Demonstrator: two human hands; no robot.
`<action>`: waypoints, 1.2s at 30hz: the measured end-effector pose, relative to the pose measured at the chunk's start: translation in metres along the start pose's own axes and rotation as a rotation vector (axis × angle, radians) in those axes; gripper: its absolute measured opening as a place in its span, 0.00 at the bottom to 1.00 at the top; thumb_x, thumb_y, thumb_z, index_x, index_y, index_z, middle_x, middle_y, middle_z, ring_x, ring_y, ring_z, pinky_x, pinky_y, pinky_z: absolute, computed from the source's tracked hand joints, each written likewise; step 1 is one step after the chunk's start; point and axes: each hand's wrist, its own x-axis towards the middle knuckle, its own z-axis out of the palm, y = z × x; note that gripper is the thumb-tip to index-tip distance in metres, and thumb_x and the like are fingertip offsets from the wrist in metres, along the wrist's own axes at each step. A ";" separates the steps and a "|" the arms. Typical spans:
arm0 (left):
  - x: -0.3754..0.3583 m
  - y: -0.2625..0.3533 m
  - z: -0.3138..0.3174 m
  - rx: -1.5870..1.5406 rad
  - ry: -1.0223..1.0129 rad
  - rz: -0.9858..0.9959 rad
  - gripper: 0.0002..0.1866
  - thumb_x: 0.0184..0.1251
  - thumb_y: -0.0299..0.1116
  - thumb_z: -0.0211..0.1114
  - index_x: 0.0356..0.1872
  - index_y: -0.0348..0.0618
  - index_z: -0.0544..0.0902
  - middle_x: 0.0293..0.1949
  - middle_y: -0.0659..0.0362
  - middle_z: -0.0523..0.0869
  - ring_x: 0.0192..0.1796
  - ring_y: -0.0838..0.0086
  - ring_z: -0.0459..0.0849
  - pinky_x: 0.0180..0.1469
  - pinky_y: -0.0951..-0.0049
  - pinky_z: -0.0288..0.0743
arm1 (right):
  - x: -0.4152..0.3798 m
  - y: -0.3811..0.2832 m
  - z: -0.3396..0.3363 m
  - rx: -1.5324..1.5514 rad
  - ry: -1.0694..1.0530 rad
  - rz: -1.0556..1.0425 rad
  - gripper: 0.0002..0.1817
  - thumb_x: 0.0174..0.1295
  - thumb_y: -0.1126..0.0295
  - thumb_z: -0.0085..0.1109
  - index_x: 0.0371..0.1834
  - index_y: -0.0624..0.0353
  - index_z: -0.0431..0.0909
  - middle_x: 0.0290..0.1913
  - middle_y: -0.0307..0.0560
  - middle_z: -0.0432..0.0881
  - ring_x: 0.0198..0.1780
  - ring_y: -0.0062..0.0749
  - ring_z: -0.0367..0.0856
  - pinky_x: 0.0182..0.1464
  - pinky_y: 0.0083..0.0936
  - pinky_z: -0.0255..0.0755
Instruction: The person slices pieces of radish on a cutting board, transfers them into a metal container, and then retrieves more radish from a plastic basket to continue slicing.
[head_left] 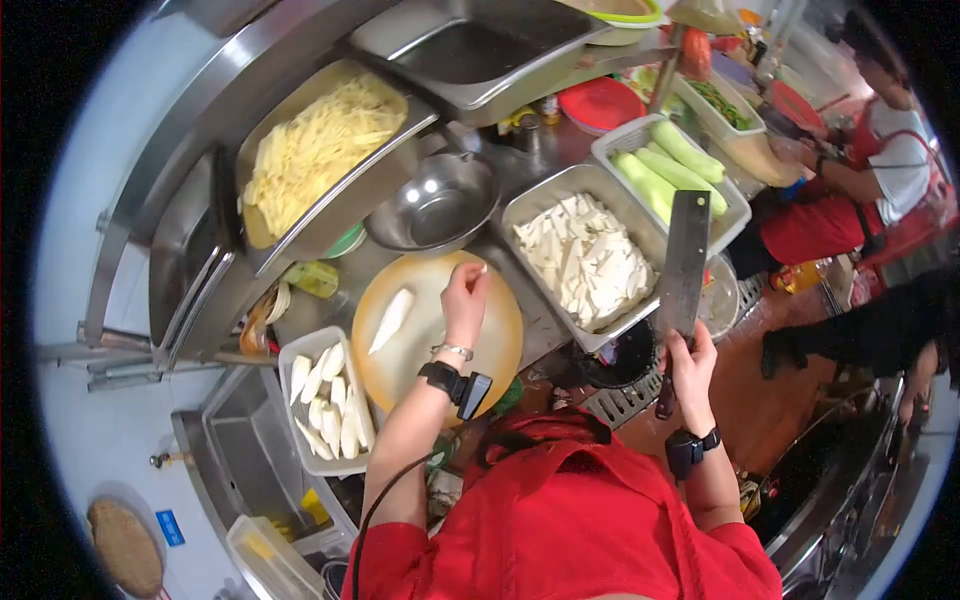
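Note:
My right hand point(692, 372) grips the dark handle of a cleaver point(688, 265), its broad blade pointing up and away, beside the tray of white slices. Over the round cutting board point(430, 385) is my left hand point(464, 308), fingers curled in a pinch. A tiny white bit shows at its fingertips, too small to name. On the board, left of that hand, lies one white tapered vegetable point(392, 318), like a peeled water bamboo shoot. Several more such shoots point(335, 400) fill a white basket point(285, 375) at the board's left. Cut white slices point(580, 255) fill a metal tray point(510, 213).
A steel bowl point(435, 205) stands behind the board. Pale shreds fill a raised metal pan point(400, 140) at left. Green gourds point(665, 165) lie in a white basket point(740, 215) at right. A sink point(245, 440) is at lower left; a co-worker point(870, 170) stands far right.

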 end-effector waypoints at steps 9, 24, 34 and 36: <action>-0.003 0.038 -0.003 0.115 -0.465 0.347 0.18 0.59 0.33 0.57 0.50 0.36 0.75 0.60 0.49 0.68 0.58 0.57 0.70 0.59 0.67 0.64 | 0.001 -0.016 0.052 0.074 -0.115 -0.150 0.05 0.60 0.77 0.51 0.38 0.64 0.70 0.21 0.37 0.72 0.17 0.16 0.67 0.20 0.14 0.61; -0.073 -0.146 -0.269 0.768 0.477 -0.151 0.24 0.45 0.34 0.64 0.47 0.40 0.74 0.45 0.47 0.77 0.50 0.53 0.73 0.53 0.58 0.66 | -0.019 0.078 0.102 -0.956 -0.695 -0.539 0.11 0.54 0.68 0.54 0.38 0.61 0.71 0.20 0.57 0.76 0.24 0.54 0.77 0.25 0.43 0.70; -0.044 -0.166 -0.284 1.004 -0.172 -0.434 0.39 0.41 0.52 0.64 0.58 0.49 0.67 0.56 0.53 0.73 0.60 0.60 0.69 0.61 0.63 0.60 | -0.042 0.096 0.140 -1.229 -0.583 -0.557 0.11 0.56 0.68 0.48 0.39 0.64 0.68 0.15 0.56 0.75 0.18 0.49 0.77 0.21 0.42 0.71; -0.037 -0.165 -0.282 1.063 -0.233 -0.502 0.37 0.38 0.47 0.65 0.55 0.44 0.69 0.53 0.51 0.75 0.58 0.60 0.70 0.59 0.64 0.62 | -0.045 0.097 0.141 -1.227 -0.564 -0.546 0.12 0.56 0.68 0.48 0.40 0.63 0.68 0.16 0.56 0.76 0.19 0.48 0.77 0.21 0.42 0.71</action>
